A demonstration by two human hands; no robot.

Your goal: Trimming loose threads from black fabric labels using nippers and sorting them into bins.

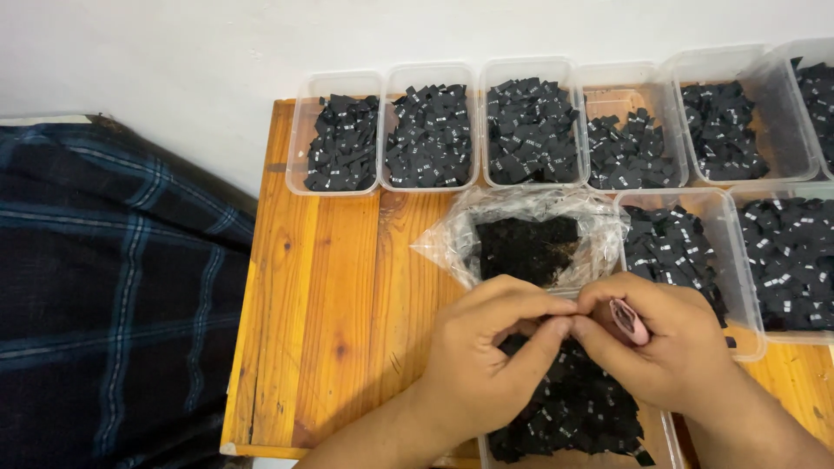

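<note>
My left hand (486,352) and my right hand (665,343) meet fingertip to fingertip over a clear plastic tub (665,434) full of small black fabric labels (573,408). The fingers pinch something small between them, hidden by the fingertips. A pink folded strip (629,320) is tucked in my right hand. Just beyond the hands lies a crumpled clear plastic bag (530,234) holding more black labels.
A row of several clear tubs (430,126) of black labels lines the back of the wooden table (330,313), with two more tubs (786,260) at right. Dark blue plaid cloth (113,287) lies left of the table. A white wall is behind.
</note>
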